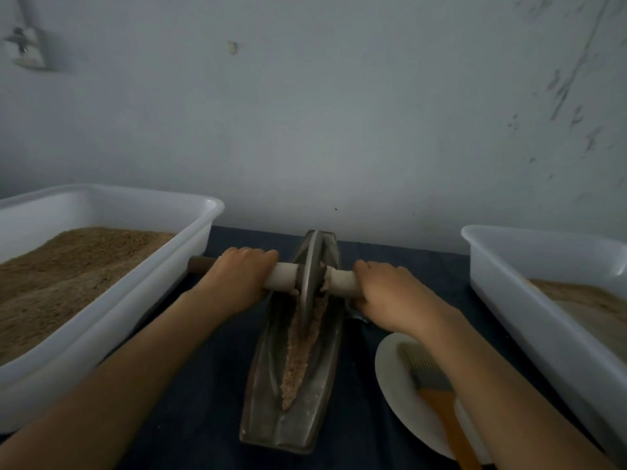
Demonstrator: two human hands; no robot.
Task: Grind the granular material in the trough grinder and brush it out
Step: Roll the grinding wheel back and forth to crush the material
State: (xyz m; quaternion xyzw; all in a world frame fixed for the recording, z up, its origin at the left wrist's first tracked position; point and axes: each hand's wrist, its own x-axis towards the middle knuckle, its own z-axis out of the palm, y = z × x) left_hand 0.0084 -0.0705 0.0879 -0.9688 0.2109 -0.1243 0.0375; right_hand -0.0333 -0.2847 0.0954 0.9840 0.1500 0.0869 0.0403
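While both hands, left hand (242,276) and right hand (386,293), are clenching the axle (281,276), even downward pressure should be keeping the wheel (310,276) centred in the trough (268,385).

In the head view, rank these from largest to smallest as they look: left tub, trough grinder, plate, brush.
1. Left tub, clearly largest, though cut off by the frame edge.
2. Trough grinder.
3. Plate, partly hidden by the right arm, so its place against the grinder is unsure.
4. Brush, smallest.
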